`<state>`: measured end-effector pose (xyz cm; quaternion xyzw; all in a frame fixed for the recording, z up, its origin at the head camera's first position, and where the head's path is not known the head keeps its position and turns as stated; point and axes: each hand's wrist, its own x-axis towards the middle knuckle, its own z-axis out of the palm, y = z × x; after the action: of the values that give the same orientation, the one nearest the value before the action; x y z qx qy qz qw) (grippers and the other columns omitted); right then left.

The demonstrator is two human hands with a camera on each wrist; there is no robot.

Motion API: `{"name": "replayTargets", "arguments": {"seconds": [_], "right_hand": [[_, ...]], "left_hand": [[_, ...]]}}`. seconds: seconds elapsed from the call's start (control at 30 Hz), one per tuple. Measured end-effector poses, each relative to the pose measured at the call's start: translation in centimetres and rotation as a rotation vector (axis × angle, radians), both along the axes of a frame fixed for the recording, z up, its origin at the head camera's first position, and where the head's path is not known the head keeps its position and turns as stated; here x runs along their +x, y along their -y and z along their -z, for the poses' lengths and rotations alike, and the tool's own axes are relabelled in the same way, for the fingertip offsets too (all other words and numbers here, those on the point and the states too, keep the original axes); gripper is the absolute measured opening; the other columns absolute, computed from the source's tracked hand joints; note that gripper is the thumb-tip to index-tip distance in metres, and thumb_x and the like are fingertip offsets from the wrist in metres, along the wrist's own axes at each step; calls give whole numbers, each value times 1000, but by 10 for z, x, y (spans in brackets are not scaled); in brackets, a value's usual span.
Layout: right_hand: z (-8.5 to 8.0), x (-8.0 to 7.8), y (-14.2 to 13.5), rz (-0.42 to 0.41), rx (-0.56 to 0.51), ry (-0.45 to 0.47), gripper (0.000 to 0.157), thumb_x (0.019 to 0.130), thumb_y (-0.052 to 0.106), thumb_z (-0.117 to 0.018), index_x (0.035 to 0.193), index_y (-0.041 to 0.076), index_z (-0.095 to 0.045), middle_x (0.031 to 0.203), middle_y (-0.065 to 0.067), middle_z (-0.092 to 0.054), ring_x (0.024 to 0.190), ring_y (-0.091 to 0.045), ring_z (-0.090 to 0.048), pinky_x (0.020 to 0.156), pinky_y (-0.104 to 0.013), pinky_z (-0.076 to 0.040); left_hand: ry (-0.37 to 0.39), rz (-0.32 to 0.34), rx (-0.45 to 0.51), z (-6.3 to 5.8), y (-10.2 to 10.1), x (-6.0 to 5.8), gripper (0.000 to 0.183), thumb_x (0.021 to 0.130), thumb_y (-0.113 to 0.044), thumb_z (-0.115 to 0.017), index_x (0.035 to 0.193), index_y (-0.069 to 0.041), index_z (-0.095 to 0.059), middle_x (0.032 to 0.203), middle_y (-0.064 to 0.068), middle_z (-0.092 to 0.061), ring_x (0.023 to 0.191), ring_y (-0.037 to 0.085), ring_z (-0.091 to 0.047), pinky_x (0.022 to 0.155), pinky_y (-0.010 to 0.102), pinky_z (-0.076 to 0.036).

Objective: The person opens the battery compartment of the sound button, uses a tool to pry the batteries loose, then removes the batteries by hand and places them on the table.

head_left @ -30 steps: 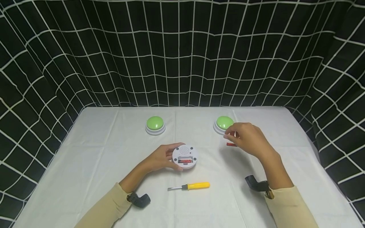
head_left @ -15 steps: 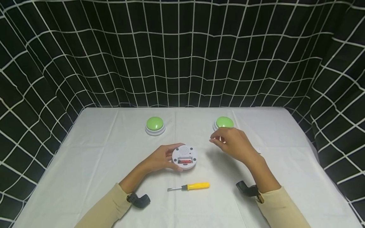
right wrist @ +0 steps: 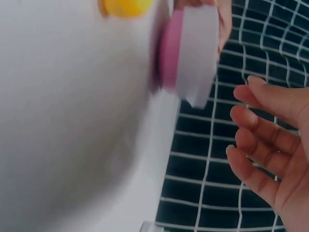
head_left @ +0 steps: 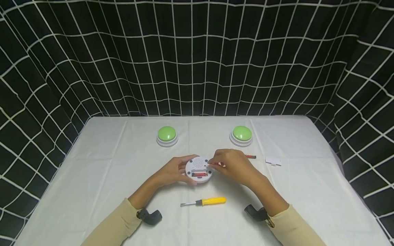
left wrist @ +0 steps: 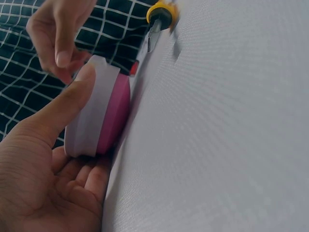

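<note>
My left hand (head_left: 170,172) grips a round white buzzer button (head_left: 198,162) by its left side. It lies upside down, its pink dome (left wrist: 116,108) against the table in the left wrist view. The button's underside has speaker holes and an uncovered battery compartment, where a red battery (head_left: 199,174) shows. My right hand (head_left: 235,165) is just at the button's upper right edge, thumb and forefinger close together. In the right wrist view I see nothing held in its loosely bent fingers (right wrist: 263,150). Partly behind that hand, a loose red battery (head_left: 250,156) lies on the table.
A white battery cover (head_left: 273,161) lies right of the loose battery. Two green-domed buttons, one left (head_left: 167,136) and one right (head_left: 241,135), stand farther back. A screwdriver (head_left: 204,201) with a yellow handle lies nearer on the white-covered table (head_left: 123,191). Netted black cloth surrounds the table.
My right hand has moved left and nearer, from above the loose battery to the held button's edge. The battery cover now shows fully. The left hand and its button have stayed put.
</note>
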<state>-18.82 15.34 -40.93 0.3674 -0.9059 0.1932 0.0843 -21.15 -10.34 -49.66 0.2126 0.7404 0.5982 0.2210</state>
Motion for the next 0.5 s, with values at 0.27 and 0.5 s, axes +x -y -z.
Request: {"name": "replayTargets", "arguments": {"seconds": [0.27,0.5], "right_hand": [[9,7,15,-33,69,29,11,85,22,-83,95,19,-83,86,10,-67,74,-11,-62,66,-25,-53],[11,11,20,0,110,73,14,83,19,-85,97,17,-83,93,6,-70,75,-10,-61,69,-27,-54]], "left_hand": [[-18,15,25,2,1,-1,95,71,-7,-92,153,-12,-44,150,4,-53,135,20,-53,107,26,-47],[9,16,46,2,1,-1,96,71,-5,-91,153,-11,-44,151,5,-52,136,20,-52,107,26,-47]]}}
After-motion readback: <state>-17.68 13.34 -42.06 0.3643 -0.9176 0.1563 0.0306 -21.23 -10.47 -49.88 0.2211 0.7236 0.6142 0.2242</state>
